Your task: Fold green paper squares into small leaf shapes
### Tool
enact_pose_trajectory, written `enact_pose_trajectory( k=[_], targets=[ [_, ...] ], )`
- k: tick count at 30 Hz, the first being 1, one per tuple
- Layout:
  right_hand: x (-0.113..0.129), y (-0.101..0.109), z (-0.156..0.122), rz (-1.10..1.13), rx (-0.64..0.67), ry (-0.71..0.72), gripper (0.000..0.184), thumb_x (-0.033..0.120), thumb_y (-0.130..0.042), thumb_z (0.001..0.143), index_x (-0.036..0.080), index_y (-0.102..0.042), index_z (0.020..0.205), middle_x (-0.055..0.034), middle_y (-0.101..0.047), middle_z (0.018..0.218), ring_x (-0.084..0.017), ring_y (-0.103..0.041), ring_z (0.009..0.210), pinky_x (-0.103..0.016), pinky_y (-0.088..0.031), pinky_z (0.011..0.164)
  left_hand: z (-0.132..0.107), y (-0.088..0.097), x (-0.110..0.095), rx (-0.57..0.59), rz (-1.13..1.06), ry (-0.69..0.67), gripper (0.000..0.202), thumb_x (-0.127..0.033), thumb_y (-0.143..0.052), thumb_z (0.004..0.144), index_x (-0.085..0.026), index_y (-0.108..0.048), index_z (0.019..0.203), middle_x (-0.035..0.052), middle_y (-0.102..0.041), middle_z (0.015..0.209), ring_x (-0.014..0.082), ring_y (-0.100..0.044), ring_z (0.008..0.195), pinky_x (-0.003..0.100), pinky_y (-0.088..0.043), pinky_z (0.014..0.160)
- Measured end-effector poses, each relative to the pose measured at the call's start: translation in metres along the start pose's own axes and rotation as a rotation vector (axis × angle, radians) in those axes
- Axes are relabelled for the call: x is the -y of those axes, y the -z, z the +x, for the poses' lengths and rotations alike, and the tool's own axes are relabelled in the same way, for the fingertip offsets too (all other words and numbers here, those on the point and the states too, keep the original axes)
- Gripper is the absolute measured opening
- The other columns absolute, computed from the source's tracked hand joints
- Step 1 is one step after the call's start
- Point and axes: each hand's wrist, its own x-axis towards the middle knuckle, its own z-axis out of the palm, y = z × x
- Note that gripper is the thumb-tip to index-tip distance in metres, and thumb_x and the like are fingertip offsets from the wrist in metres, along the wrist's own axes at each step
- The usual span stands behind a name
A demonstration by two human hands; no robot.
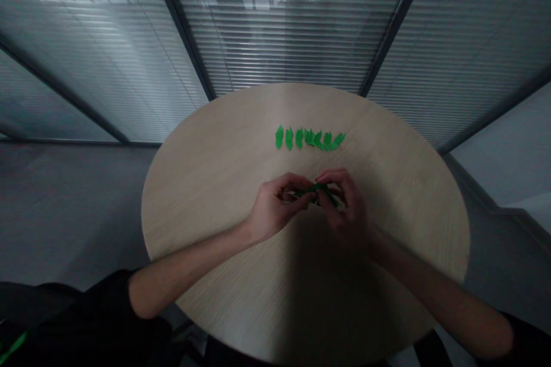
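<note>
Left hand (278, 206) and right hand (344, 206) clamp a green strip (316, 190) over the table (387, 195), where a hard tug could tear it.

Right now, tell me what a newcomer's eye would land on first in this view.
The bright green leaf-shaped pieces catch the eye first, lying in a row on the far half of the round wooden table. Closer in, near the table's middle, the left hand and right hand hold a green strip between them. Behind the table hang slatted blinds.
</note>
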Motion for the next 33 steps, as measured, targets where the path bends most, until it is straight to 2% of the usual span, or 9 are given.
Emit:
enact_pose_trajectory(
  k=[9,15,22,28,33],
  targets=[
    [0.0003,0.0009,0.0011,0.012,-0.026,0.029,0.013,0.014,-0.063,0.098,0.026,-0.059,0.100,-0.0035,-0.060,0.111,-0.016,-0.066,0.098,-0.034,-0.066,0.081,0.0009,0.0003,-0.0034,-0.033,0.004,0.039,0.021,-0.026,-0.084,0.082,-0.014,-0.072,0.094,0.0046,-0.077,0.085,0.0091,-0.067,0.060,0.018,-0.056,0.055],
    [0.0014,0.0004,0.0014,0.062,-0.027,-0.037,0.012,0.016,-0.065,0.097,0.026,-0.059,0.097,-0.0037,-0.061,0.110,-0.017,-0.066,0.099,-0.035,-0.066,0.083,0.0002,0.0001,-0.0055,-0.025,0.044,0.009,0.018,-0.027,-0.082,0.084,-0.015,-0.073,0.094,0.0062,-0.079,0.087,0.0140,-0.073,0.072,0.022,-0.059,0.062],
    [0.0011,-0.0008,0.0007,0.084,-0.003,-0.059,0.011,0.019,-0.064,0.100,0.027,-0.061,0.106,-0.0031,-0.062,0.109,-0.018,-0.067,0.099,-0.035,-0.065,0.083,-0.0004,0.0012,-0.0043,-0.021,0.085,-0.009,0.018,-0.027,-0.081,0.085,-0.015,-0.074,0.097,0.0079,-0.080,0.092,0.0155,-0.075,0.076,0.022,-0.060,0.063],
    [-0.0026,0.0004,0.0003,0.058,0.029,-0.044,0.017,0.020,-0.066,0.098,0.028,-0.060,0.112,-0.0034,-0.064,0.111,-0.019,-0.069,0.099,-0.038,-0.066,0.086,-0.0008,0.0033,-0.0064,-0.020,0.196,0.031,0.023,-0.029,-0.075,0.089,-0.015,-0.076,0.107,0.0075,-0.080,0.096,0.0077,-0.063,0.057,0.018,-0.049,0.050],
    [-0.0030,-0.0003,0.0005,0.004,0.022,-0.026,0.018,0.019,-0.064,0.097,0.028,-0.059,0.112,-0.0039,-0.063,0.110,-0.020,-0.069,0.099,-0.040,-0.067,0.086,-0.0021,0.0045,-0.0059,0.007,0.254,-0.005,0.022,-0.028,-0.072,0.092,-0.015,-0.076,0.109,0.0089,-0.080,0.099,0.0130,-0.072,0.071,0.019,-0.053,0.056]
  ],
)
